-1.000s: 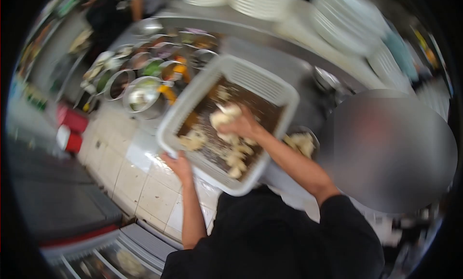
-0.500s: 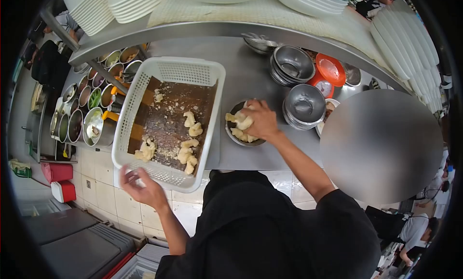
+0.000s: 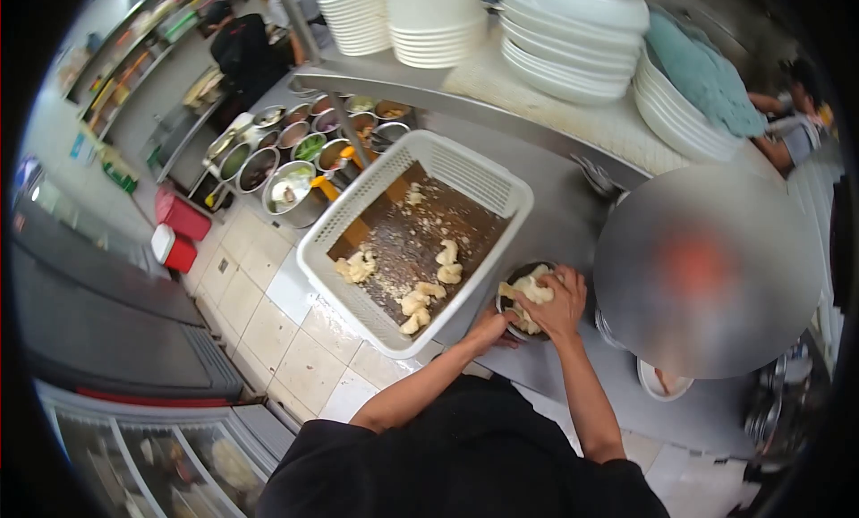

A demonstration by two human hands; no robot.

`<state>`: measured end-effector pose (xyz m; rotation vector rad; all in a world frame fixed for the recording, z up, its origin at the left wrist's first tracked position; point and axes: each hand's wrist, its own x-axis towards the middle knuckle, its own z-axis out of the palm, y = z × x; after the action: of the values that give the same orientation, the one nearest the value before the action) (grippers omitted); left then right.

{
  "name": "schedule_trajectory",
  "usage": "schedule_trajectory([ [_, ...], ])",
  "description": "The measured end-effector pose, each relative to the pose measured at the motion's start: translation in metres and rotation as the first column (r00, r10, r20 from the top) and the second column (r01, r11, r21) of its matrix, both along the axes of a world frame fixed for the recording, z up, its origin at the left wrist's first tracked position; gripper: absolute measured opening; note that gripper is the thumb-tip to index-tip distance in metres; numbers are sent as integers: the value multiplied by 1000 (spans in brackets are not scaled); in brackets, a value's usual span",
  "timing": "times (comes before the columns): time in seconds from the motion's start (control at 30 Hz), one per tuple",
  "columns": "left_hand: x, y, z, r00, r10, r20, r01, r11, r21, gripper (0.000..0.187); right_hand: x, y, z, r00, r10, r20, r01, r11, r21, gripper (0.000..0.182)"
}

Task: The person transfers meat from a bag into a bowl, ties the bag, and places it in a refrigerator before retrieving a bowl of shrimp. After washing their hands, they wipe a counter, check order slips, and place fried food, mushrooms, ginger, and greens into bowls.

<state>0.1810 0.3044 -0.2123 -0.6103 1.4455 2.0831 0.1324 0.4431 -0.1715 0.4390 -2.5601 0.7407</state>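
Note:
A small metal bowl [image 3: 508,326] heaped with pale cauliflower pieces [image 3: 534,288] stands on the steel counter. My left hand [image 3: 493,330] grips the near-left side of this bowl. From the right, my right hand [image 3: 561,301] lies over the pieces with its fingers curled against them. Left of both hands is a white perforated basket [image 3: 365,326], tilted in view, with a brown bottom. Inside it are several loose cauliflower pieces [image 3: 418,305] and scattered crumbs.
Metal containers of ingredients [image 3: 259,167] stand at the upper left. Stacked white dishes [image 3: 573,35] and a teal cloth [image 3: 702,75] sit on the shelf above. A white bowl [image 3: 664,381] is at the right, near a blurred round patch. Other people are in the background.
My left hand has moved from beside the basket to the bowl and taken hold of it. My right hand stays at the cauliflower. The view has turned and shifted left.

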Motion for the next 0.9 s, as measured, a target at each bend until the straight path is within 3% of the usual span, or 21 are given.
schedule_trajectory([
  [0.13,-14,-4,-17,999,-31,-5,32,999,39,71,-6,4,-3,999,12,-42,-14,998,-60,40],
  [0.27,-15,-5,-21,995,-101,-4,101,982,157,46,-7,4,-5,1000,6,-9,-6,1000,-24,40],
  [0.43,-15,-4,-19,1000,-26,14,23,982,186,43,-10,11,-13,992,82,-97,-86,996,-31,35],
  [0.5,-14,-1,-21,1000,-13,9,11,983,181,43,-9,14,-7,986,165,-10,-165,985,-44,30],
  [0.57,-9,4,-5,996,85,8,-85,995,58,44,-9,18,1,985,175,-1,-175,982,-71,29],
  [0.67,-1,5,40,996,65,-55,-70,994,-89,36,-4,22,26,980,198,-27,-199,964,-178,30],
  [0.73,-2,7,55,989,96,-116,-107,990,-94,31,-1,30,47,986,167,-19,-168,973,-161,34],
  [0.77,-5,7,64,987,61,-150,-76,993,-94,31,-2,32,56,983,136,-123,-161,963,-219,34],
  [0.83,-17,14,88,980,6,-201,-24,996,-89,27,-4,43,82,993,79,-86,-96,971,-219,35],
  [0.9,-40,25,107,969,-52,-241,43,998,-45,23,-14,55,102,986,21,-166,-64,964,-259,37],
])
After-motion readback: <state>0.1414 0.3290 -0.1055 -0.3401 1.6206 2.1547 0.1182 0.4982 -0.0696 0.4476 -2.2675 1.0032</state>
